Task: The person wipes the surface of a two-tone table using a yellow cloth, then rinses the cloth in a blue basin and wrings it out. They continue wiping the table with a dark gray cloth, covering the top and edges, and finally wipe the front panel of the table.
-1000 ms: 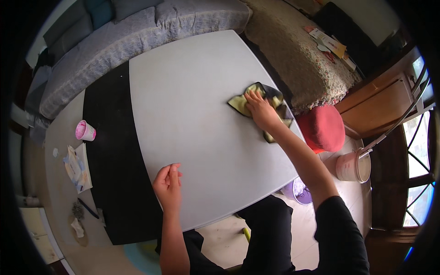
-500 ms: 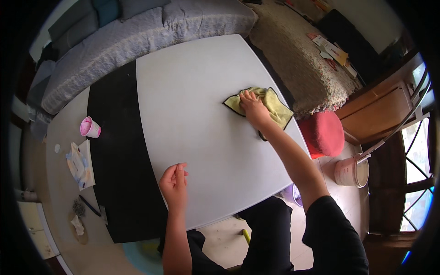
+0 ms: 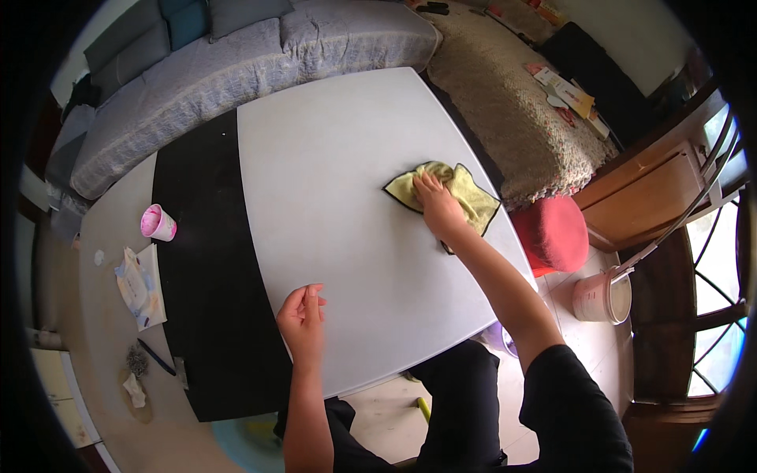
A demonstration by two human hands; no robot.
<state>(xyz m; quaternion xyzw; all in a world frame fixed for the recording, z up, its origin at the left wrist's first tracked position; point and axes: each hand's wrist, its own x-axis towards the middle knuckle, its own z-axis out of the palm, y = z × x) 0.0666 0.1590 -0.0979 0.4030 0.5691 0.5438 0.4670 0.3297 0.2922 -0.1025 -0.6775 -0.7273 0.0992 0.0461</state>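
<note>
Near the right edge of your black-banded white table (image 3: 339,158), your cloth (image 3: 476,197) is yellow-green with black edging; beyond that edge, the stool (image 3: 558,232) is red.

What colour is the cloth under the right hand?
The cloth under the right hand is yellow-green with a dark edge, seen best in the head view.

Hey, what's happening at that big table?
A person's right hand is on a yellow-green cloth with dark edging, spread on the right part of the white tabletop. The left hand is loosely curled near the border with the black strip, and nothing shows in it. A pink-and-white cup is on the far side of that strip, with a packet of tissues close by.
</note>
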